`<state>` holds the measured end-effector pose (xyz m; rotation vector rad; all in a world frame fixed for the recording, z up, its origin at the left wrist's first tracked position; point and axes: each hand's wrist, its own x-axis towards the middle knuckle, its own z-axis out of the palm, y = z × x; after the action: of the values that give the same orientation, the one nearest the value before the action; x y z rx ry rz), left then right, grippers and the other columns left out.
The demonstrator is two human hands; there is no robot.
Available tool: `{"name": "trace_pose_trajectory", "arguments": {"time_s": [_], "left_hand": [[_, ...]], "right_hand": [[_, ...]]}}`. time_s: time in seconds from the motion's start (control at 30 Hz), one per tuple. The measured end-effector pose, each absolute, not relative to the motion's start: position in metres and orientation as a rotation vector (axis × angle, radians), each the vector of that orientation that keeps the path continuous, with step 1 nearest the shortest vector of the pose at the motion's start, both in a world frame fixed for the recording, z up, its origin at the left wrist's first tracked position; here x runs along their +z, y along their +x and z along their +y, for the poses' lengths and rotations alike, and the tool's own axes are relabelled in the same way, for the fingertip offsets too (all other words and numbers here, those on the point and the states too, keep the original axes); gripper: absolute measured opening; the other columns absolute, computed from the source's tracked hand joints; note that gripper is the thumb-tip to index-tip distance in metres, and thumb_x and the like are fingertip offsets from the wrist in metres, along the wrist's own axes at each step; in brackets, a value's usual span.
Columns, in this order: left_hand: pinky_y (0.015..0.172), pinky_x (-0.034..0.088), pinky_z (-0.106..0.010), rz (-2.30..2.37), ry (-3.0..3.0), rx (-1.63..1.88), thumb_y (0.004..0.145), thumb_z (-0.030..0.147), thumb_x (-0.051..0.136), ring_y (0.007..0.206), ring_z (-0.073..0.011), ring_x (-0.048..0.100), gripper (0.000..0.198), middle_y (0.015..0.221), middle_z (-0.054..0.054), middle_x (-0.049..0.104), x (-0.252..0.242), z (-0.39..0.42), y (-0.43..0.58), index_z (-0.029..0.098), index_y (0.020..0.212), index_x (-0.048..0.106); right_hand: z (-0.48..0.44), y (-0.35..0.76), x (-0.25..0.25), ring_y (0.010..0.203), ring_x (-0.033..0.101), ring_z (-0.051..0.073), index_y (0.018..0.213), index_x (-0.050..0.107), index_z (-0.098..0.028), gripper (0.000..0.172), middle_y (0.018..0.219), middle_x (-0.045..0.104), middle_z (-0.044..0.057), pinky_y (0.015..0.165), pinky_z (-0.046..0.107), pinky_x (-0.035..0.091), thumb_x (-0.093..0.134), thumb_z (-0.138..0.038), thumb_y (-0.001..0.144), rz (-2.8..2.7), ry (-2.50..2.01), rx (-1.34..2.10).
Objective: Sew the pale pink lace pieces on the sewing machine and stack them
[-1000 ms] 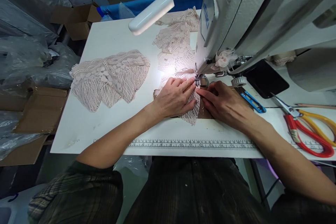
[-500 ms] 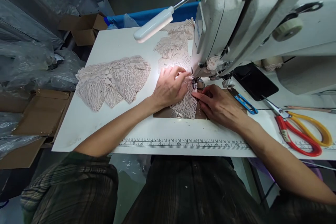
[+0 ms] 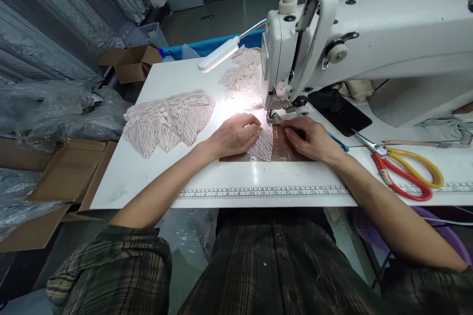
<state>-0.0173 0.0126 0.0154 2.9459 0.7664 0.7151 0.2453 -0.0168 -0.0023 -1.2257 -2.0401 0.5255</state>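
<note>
A strip of pale pink lace (image 3: 261,145) lies under the presser foot of the white sewing machine (image 3: 275,54). On the lace's left side rests my left hand (image 3: 238,134), fingers curled and pressed down on it. Just right of the presser foot (image 3: 269,117), my right hand (image 3: 308,138) has thumb and forefinger close together in a pinch. Whatever lies between those fingertips is too small to make out. More lace (image 3: 242,78) runs back along the left of the machine head, lit by a small lamp (image 3: 219,54).
A fanned pile of lace pieces (image 3: 170,120) lies left on the white table (image 3: 148,177). Red-and-yellow scissors (image 3: 401,167), a black phone (image 3: 342,110) and blue thread snips (image 3: 339,141) lie to the right. A printed ruler (image 3: 266,193) follows the front edge. Cardboard boxes (image 3: 61,167) stand left.
The view has tilted up and back, showing more of the machine. My right hand has drawn away from the lace's right edge, towards the presser foot's side. My left hand stays on the lace.
</note>
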Motion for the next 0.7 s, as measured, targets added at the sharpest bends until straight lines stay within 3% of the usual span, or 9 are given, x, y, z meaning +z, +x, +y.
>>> {"name": "trace_pose_trajectory", "arguments": {"time_s": [0.2, 0.37, 0.5, 0.6, 0.7], "left_hand": [[0.075, 0.058, -0.035, 0.532, 2.642, 0.729, 0.093, 0.024, 0.068, 0.086, -0.0180, 0.068, 0.011, 0.095, -0.008, 0.073, 0.011, -0.004, -0.023, 0.016, 0.087, 0.072], [0.076, 0.057, -0.033, 0.664, 2.500, 0.684, 0.095, 0.022, 0.065, 0.086, -0.0173, 0.067, 0.016, 0.094, -0.008, 0.071, 0.014, -0.006, -0.022, 0.015, 0.081, 0.070], [0.074, 0.055, -0.031, 0.733, 2.423, 0.712, 0.095, 0.022, 0.063, 0.085, -0.0163, 0.066, 0.019, 0.094, -0.007, 0.071, 0.014, -0.008, -0.018, 0.015, 0.078, 0.067], [0.073, 0.054, -0.030, 0.777, 2.377, 0.736, 0.095, 0.024, 0.063, 0.083, -0.0156, 0.066, 0.021, 0.093, -0.007, 0.071, 0.011, -0.009, -0.017, 0.015, 0.076, 0.065], [0.071, 0.055, -0.030, 0.756, 2.397, 0.834, 0.097, 0.029, 0.062, 0.080, -0.0150, 0.067, 0.024, 0.092, -0.007, 0.071, 0.008, -0.008, -0.018, 0.015, 0.079, 0.065]], "right_hand": [[-0.015, 0.242, -0.005, 0.072, 0.061, 0.019, 0.102, 0.077, -0.017, 0.029, 0.085, 0.069, 0.009, 0.069, 0.035, 0.052, 0.053, -0.028, 0.090, -2.000, -1.226, 0.522], [-0.023, 0.243, 0.004, 0.065, 0.057, 0.014, 0.101, 0.074, -0.017, 0.024, 0.082, 0.067, 0.005, 0.062, 0.031, 0.047, 0.056, -0.024, 0.086, -2.052, -1.125, 0.656], [-0.031, 0.239, 0.009, 0.074, 0.060, 0.016, 0.107, 0.068, -0.017, 0.029, 0.086, 0.065, 0.004, 0.069, 0.032, 0.050, 0.069, -0.032, 0.082, -2.184, -0.941, 0.785], [-0.033, 0.233, 0.006, 0.079, 0.059, 0.019, 0.102, 0.065, -0.018, 0.036, 0.089, 0.065, 0.006, 0.073, 0.035, 0.049, 0.075, -0.045, 0.082, -2.291, -0.867, 0.667], [-0.032, 0.227, 0.001, 0.079, 0.058, 0.019, 0.093, 0.064, -0.019, 0.023, 0.086, 0.065, 0.007, 0.072, 0.035, 0.047, 0.064, -0.041, 0.093, -2.340, -0.868, 0.534]]}}
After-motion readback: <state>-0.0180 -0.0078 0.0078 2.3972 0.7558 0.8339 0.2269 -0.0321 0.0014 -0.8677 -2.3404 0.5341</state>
